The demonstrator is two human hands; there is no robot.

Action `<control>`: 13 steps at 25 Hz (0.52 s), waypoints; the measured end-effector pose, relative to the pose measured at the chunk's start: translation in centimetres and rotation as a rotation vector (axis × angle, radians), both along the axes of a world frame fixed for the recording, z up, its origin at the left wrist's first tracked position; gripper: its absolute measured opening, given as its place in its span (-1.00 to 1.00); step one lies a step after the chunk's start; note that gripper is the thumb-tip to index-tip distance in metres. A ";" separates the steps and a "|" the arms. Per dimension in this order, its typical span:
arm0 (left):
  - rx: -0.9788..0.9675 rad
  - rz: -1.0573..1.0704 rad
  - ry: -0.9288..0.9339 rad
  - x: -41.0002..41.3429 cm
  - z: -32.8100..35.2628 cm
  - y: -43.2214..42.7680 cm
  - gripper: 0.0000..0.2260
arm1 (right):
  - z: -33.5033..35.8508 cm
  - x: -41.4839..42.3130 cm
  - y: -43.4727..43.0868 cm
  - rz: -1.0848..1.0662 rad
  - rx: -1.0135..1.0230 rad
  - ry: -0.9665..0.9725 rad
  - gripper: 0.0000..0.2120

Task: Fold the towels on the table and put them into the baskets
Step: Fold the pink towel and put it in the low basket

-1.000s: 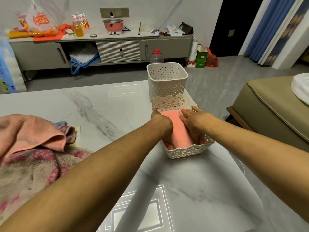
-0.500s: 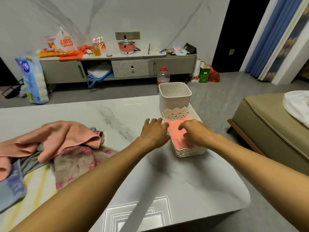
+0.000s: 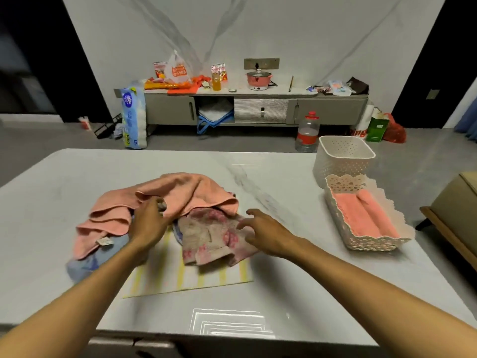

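Note:
A heap of unfolded towels lies mid-table: a salmon-pink towel (image 3: 180, 195) on top, a beige towel with pink flowers (image 3: 214, 236) in front, a blue towel (image 3: 103, 257) at the left, a yellow-striped cloth (image 3: 191, 277) underneath. My left hand (image 3: 148, 223) rests on the pile at the pink towel's lower edge, fingertips tucked under it. Over the flowered towel's right edge my right hand (image 3: 263, 231) hovers with fingers spread, empty. At the right stands a low lace-edged white basket (image 3: 371, 241) holding a folded pink towel (image 3: 361, 215). Behind it is a taller white basket (image 3: 343, 161).
The white marble table (image 3: 284, 293) ends just past the baskets on the right. A tan sofa (image 3: 459, 210) stands beside that edge. Beyond the table are a low grey cabinet (image 3: 258, 109) with clutter, a water bottle (image 3: 307, 133) and a tissue pack (image 3: 133, 117) on the floor.
Both hands left the low basket, where the folded pink towel stays, and swung left to the towel heap. The view turned left with them.

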State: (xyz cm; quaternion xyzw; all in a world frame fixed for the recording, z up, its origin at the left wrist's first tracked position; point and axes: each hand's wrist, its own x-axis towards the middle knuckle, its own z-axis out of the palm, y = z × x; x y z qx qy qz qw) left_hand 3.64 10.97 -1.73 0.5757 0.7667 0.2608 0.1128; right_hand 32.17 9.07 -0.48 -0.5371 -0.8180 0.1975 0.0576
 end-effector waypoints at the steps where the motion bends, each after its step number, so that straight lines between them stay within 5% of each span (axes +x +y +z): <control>1: -0.008 0.073 0.023 -2.5 -0.7 0.3 -0.59 | -0.3 -2.2 0.9 0.033 0.063 0.012 -0.59; 6: -0.075 0.322 0.086 -12.0 -3.4 1.7 -0.46 | -2.6 -15.3 5.2 0.295 0.340 -0.021 -0.60; 10: -0.001 0.430 -0.063 -15.1 -4.1 3.3 -0.46 | -4.9 -21.1 8.2 0.210 0.313 -0.346 -0.58; 13: -0.039 0.405 -0.124 -16.2 -4.6 3.6 -0.66 | -4.6 -22.3 8.4 0.135 0.316 -0.338 -0.68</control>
